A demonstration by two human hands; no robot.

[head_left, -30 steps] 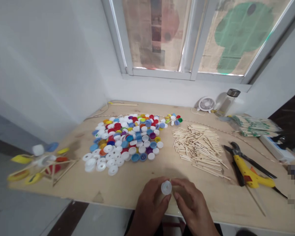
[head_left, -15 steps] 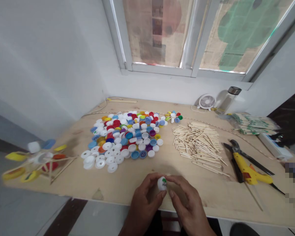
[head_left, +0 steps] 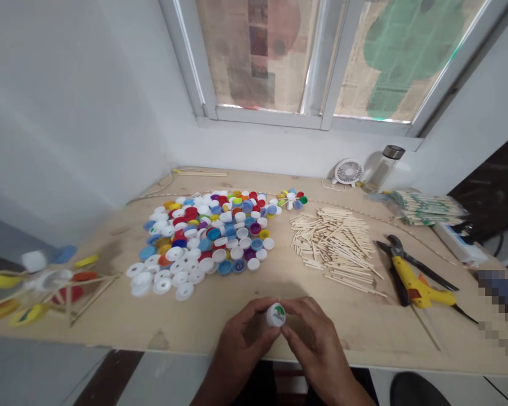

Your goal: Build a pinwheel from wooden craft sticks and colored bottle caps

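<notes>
A white bottle cap [head_left: 276,315] with a green print on its top is held over the table's front edge. My left hand [head_left: 248,335] pinches it from the left, and the fingertips of my right hand [head_left: 315,332] close on its right side. Beyond my hands lies a heap of bottle caps [head_left: 203,237] in white, red, blue, yellow and other colours. To the right of the heap is a pile of short wooden sticks [head_left: 338,248]. A windmill-like figure of caps and sticks [head_left: 55,285] stands at the left edge, and a smaller cap flower [head_left: 291,198] lies behind the heap.
At the right lie a yellow glue gun [head_left: 419,287] and black-handled cutters [head_left: 400,259]. Farther back are bagged sticks [head_left: 427,207], a white power strip [head_left: 457,242], a small fan [head_left: 347,171] and a glass bottle [head_left: 383,169]. A thin cord crosses the table.
The white cap has turned so that its printed top faces me more. Both hands stay on it. The whole view has shifted slightly.
</notes>
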